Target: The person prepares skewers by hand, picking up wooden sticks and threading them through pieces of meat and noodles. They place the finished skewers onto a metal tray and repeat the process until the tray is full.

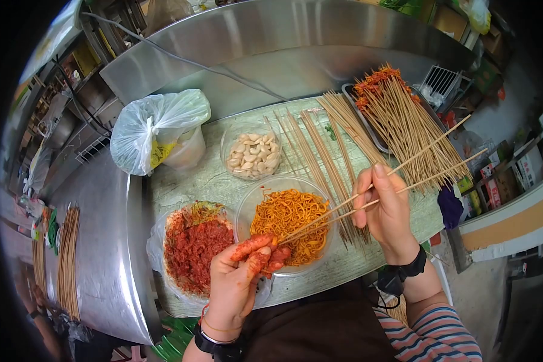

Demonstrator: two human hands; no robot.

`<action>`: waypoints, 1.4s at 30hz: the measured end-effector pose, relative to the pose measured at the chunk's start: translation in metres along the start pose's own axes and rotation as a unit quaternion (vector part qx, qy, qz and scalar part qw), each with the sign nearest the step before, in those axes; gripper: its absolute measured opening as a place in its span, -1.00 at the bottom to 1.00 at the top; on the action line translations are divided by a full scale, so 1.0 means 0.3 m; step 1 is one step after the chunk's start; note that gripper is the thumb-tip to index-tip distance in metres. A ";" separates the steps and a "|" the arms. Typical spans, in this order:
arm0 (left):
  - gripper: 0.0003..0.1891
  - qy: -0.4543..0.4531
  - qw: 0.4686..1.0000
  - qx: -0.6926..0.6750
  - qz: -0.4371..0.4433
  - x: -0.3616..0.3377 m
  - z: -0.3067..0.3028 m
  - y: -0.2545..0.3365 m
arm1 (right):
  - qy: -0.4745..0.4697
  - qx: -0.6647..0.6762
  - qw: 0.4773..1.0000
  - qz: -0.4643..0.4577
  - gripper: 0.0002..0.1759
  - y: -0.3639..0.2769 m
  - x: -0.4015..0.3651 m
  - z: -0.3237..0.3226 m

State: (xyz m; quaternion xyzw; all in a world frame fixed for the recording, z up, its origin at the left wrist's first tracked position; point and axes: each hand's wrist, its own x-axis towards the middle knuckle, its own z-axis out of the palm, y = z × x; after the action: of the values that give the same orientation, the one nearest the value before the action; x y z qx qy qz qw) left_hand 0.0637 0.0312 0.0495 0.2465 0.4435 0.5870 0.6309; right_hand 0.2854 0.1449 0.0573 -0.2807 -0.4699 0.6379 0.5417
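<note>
My left hand (245, 268), its fingertips coated in red paste, pinches orange strands at the tips of two skewers. It is over the gap between a bowl of red minced paste (196, 247) and a clear bowl of orange noodle-like strands (289, 220). My right hand (383, 208) holds the two long wooden skewers (428, 146), which slant down leftward across the strands to my left fingertips. Behind the strands sits a clear bowl of peeled garlic cloves (253, 154). Bare skewers (323, 157) lie in rows between this bowl and my right hand.
A black tray (347, 90) at the back right bears many skewers with orange food on their ends. A tied plastic bag (157, 130) stands at the back left. More skewers (68, 262) lie on the metal counter (105, 241), where another person's arm (45, 332) shows.
</note>
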 end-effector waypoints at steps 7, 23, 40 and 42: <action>-0.80 0.027 0.997 -0.067 0.039 -0.005 -0.001 -0.008 | -0.004 0.011 0.998 -0.064 -0.59 -0.021 -0.036 0.010; -0.78 0.052 0.967 -0.218 0.120 -0.004 0.005 -0.036 | -0.171 -0.300 0.862 -0.370 -0.52 -0.030 -0.198 0.061; -0.81 0.111 0.956 -0.179 0.203 -0.004 -0.034 -0.031 | -0.321 -0.333 0.778 -0.425 -0.66 -0.024 -0.173 0.140; -0.80 0.113 0.958 -0.180 0.191 0.000 -0.037 -0.029 | -0.319 -0.326 0.772 -0.442 -0.66 -0.027 -0.160 0.149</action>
State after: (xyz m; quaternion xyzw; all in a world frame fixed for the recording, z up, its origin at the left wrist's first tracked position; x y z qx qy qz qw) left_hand 0.0588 0.0273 0.0369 0.1411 0.3441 0.7906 0.4865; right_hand 0.2623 0.0854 0.0754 0.0176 -0.8677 0.1895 0.4592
